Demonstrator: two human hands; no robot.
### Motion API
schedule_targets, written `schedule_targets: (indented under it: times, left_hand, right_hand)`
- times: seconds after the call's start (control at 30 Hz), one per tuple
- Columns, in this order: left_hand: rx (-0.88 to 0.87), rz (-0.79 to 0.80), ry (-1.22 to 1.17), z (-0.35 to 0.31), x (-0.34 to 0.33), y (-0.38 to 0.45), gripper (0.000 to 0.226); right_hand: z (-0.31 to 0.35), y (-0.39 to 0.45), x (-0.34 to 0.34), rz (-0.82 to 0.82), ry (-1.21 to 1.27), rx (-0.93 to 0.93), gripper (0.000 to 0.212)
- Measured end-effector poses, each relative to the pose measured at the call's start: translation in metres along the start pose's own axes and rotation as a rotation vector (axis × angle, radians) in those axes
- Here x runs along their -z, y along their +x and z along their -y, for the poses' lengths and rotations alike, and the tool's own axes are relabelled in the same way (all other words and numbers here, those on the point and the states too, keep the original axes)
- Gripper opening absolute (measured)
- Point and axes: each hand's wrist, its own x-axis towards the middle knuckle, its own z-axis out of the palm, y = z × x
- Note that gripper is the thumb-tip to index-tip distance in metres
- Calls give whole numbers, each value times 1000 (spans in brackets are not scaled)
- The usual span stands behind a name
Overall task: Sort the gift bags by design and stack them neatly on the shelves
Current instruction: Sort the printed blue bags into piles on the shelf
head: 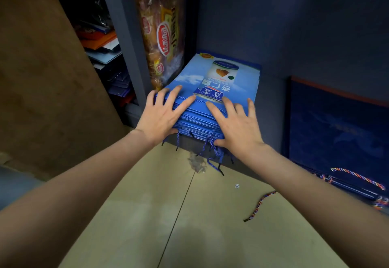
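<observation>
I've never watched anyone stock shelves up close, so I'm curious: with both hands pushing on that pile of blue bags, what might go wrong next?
1. The stack of flat light-blue paper gift bags is tall, and the left hand and right hand press only its near edge, so the top bags could slide askew.
2. The blue cord handles dangle over the shelf edge and could snag or get pinched.
3. A loose multicoloured twisted cord lies on the tan floor, perhaps underfoot.

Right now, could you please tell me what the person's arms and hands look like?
Both forearms are bare, with no sleeves in view. The left hand and right hand wear no gloves, rings, watch or wristbands, and the fingers carry no visible markings.
</observation>
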Motion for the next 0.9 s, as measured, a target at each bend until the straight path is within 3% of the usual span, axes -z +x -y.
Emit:
schedule_targets:
  times: [0.27,0.43,0.5,0.63,0.8,0.9]
  left_hand:
    - [-38,-53,39,9,1,6,115]
    - [-63,-25,82,-17,-6,2,116]
    - [-19,-52,-5,-25,-10,1,110]
    - [-33,-114,-283,-19,-10,9,85]
    - [-34,-79,-335,-13,6,20,79]
    - [-42,50,-307,-9,21,26,80]
  right_hand:
    - [-9,-4,-1,10,-41,4,106]
    - [-9,-18,-18,-144,-11,36,122]
    - [-9,-22,-23,-155,29,65,111]
    - [-15,-11,-16,-97,361,21,77]
    - [-20,-9,-14,-72,379,39,72]
    - [-28,-3,-8,-53,289,54,77]
